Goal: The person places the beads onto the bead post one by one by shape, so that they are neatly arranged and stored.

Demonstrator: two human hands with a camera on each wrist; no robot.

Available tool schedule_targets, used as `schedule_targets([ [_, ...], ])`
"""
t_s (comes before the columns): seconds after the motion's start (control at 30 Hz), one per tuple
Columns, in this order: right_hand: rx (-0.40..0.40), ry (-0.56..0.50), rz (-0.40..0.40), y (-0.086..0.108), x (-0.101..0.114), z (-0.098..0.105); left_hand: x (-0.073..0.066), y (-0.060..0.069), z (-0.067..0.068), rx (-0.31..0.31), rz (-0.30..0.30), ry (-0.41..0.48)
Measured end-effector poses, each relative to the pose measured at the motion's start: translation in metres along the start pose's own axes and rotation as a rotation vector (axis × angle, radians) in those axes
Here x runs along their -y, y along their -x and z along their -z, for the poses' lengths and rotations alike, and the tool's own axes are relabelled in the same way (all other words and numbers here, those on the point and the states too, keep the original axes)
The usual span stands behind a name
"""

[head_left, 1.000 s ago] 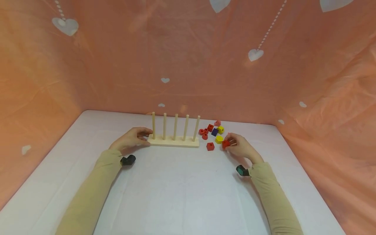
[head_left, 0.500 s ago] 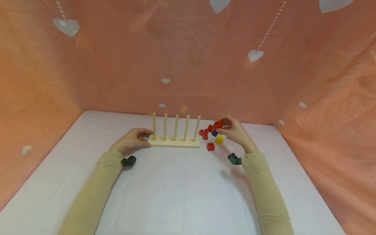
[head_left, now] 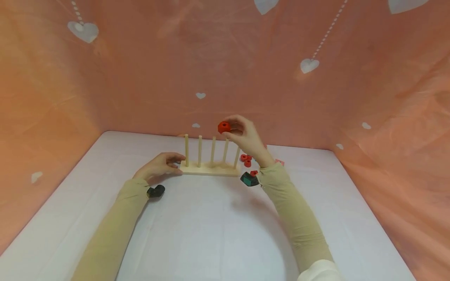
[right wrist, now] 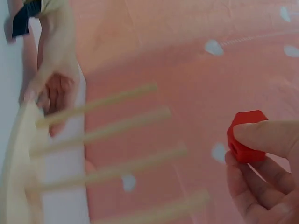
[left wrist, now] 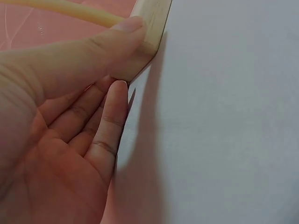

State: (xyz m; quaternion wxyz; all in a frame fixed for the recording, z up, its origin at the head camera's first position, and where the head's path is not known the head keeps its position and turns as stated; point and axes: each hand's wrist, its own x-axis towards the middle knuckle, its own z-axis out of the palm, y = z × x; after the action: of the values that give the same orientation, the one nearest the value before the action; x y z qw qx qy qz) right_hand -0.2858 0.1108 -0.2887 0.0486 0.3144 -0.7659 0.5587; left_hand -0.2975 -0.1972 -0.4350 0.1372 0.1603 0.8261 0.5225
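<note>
We see five upright pegs [head_left: 200,152] on a wooden rack [head_left: 211,171], set toward the far side of the desk [head_left: 197,226], and they carry no beads on any length that shows. So, by our reading, little is done: one red bead [head_left: 224,127] is off the desk, and nothing is on a peg yet.

Our right hand [head_left: 244,134] pinches that bead between thumb and fingers, in the air just above the tops of the third and fourth pegs from the left. The bead's hole faces up in the head view; in the right wrist view it is apart from every peg tip that shows. Our left hand [head_left: 159,168] holds the left end of the rack, thumb on the wood and fingers around the end.

What is left lies right of the rack — three small red beads [head_left: 247,163] close together, a red piece [head_left: 254,173] nearer us and a pink piece [head_left: 279,162] farther right. Our right forearm and the black wrist camera [head_left: 249,179] stand in the way there, so we cannot count the loose pieces. Beyond the desk hangs an orange cloth [head_left: 151,78] with white hearts [head_left: 309,65].
</note>
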Motion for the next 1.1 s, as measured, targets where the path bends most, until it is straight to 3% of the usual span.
schedule_targets([
  [0.33,0.05,-0.072,0.042,-0.017,0.014,-0.051,0.0,-0.003,0.0,0.003,0.014,0.002],
  [0.53,0.047,-0.102,0.049,-0.026,0.013,-0.073,-0.001,-0.003,0.002,0.013,-0.014,-0.014],
  [0.87,0.006,-0.051,0.056,-0.034,-0.018,-0.097,-0.001,-0.007,0.002,0.02,0.004,-0.01],
  [1.1,-0.05,-0.016,0.002,-0.034,-0.049,-0.11,0.001,-0.008,0.002,0.027,-0.033,-0.004],
])
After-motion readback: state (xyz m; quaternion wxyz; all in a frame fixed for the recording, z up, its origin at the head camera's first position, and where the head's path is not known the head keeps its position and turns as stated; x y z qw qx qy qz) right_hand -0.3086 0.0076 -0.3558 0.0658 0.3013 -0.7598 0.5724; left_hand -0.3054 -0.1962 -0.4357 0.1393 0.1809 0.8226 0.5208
